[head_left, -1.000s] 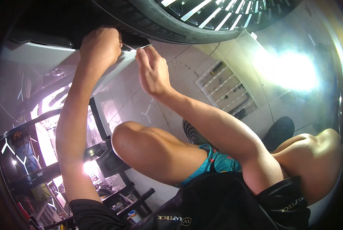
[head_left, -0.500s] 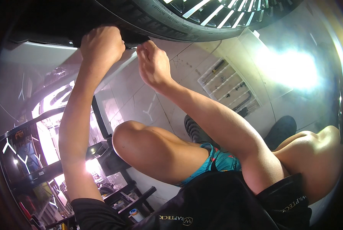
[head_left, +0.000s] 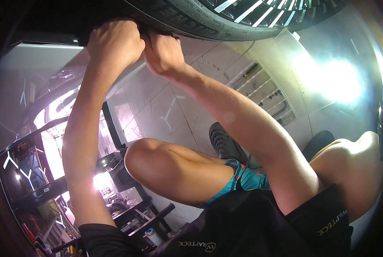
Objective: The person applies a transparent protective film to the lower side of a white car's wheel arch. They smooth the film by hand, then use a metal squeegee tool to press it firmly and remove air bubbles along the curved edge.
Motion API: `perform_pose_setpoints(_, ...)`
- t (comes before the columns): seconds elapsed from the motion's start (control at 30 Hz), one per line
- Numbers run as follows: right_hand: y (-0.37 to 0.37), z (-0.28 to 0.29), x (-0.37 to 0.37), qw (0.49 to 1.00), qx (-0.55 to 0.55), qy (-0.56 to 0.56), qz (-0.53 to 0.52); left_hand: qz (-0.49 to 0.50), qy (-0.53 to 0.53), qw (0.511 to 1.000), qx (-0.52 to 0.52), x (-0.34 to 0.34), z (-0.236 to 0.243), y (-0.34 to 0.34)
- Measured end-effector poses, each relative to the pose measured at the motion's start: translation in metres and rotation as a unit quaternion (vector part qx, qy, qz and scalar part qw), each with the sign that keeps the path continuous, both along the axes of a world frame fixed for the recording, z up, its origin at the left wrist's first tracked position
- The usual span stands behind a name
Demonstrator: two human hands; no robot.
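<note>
My left hand (head_left: 116, 45) is closed, its back toward me, at the dark wheel-arch area (head_left: 67, 21) of a car. Beside it my right hand (head_left: 163, 53) is also closed, with the fingers curled up toward the dark edge under the tyre (head_left: 187, 21). The two hands nearly touch. Whatever their fingers grip is hidden behind the hands and in shadow. Just above the right hand curves the tyre, fitted on a black and silver spoked wheel (head_left: 264, 15). A glossy light body panel (head_left: 37, 64) with a bolt above its edge lies left of my left hand.
On the tiled floor to the right rests a divided tray (head_left: 266, 85) with screwdriver-like tools and small parts. Past it a bright lamp (head_left: 337, 81) glares. Black shelving (head_left: 46, 192) with bottles and tools stands at the lower left. My bent knee (head_left: 157, 167) is below the hands.
My right hand has moved up and left, closing the gap to my left hand. The left hand has shifted slightly upward and remains closed.
</note>
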State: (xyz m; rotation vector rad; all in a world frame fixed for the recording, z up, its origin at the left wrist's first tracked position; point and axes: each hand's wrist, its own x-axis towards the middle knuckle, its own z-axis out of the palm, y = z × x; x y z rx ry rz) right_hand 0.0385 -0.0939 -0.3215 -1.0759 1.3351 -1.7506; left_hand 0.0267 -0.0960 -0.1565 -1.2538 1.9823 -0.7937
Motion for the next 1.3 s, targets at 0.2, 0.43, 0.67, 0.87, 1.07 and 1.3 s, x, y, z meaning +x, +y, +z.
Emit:
perform_pose_setpoints(0.2,-0.015,-0.010,-0.012,0.999,-0.028,0.017,0.043,-0.011,-0.001,1.000,0.001,0.001,-0.001,-0.001)
perform_pose_setpoints(0.43,0.028,-0.021,-0.013,0.999,0.001,0.046,0.017,0.001,-0.002,1.000,0.021,-0.001,0.005,0.004)
perform_pose_setpoints(0.67,0.056,-0.006,-0.012,0.996,0.026,0.076,-0.027,-0.012,-0.008,0.999,0.031,0.000,0.009,0.005)
perform_pose_setpoints(0.87,0.084,0.042,-0.027,0.997,0.046,-0.057,0.029,-0.055,-0.005,0.998,0.043,0.009,0.011,0.006)
perform_pose_setpoints(1.07,0.089,0.083,-0.044,0.962,0.099,-0.206,0.150,0.010,-0.055,0.994,0.092,-0.002,0.017,-0.003)
perform_pose_setpoints(1.3,0.085,0.076,-0.044,0.970,0.088,-0.204,0.103,0.003,-0.039,0.996,0.085,0.000,0.016,-0.008)
